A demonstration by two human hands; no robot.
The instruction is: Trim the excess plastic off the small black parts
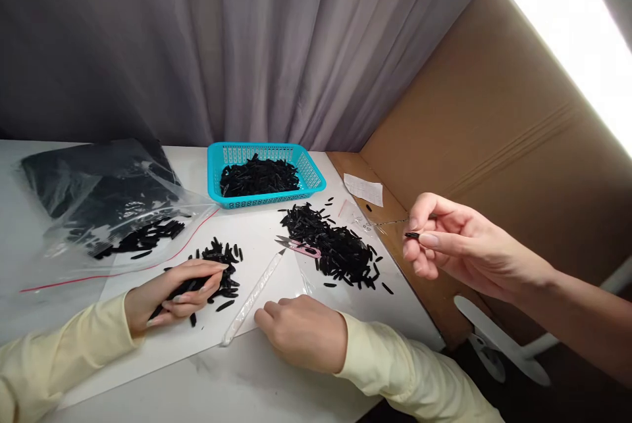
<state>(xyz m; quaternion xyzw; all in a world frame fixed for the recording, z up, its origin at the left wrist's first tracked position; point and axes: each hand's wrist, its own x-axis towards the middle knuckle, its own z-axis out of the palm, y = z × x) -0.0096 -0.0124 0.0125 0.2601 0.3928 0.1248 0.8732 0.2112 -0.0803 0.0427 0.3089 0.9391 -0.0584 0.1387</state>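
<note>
My left hand is curled round several small black pieces, beside a pile of the same pieces on a white sheet. Near the table's front, my right hand rests with its fingers curled under; what they hold, if anything, is hidden. Between the hands lies a white wrapped pen-like tool, its dark tip pointing away. Small pink-handled scissors lie against a larger pile of black pieces.
Another person's hand at the right holds a small black piece. Behind are a blue basket of black pieces and clear bags at the left. A paper slip lies near the cardboard wall.
</note>
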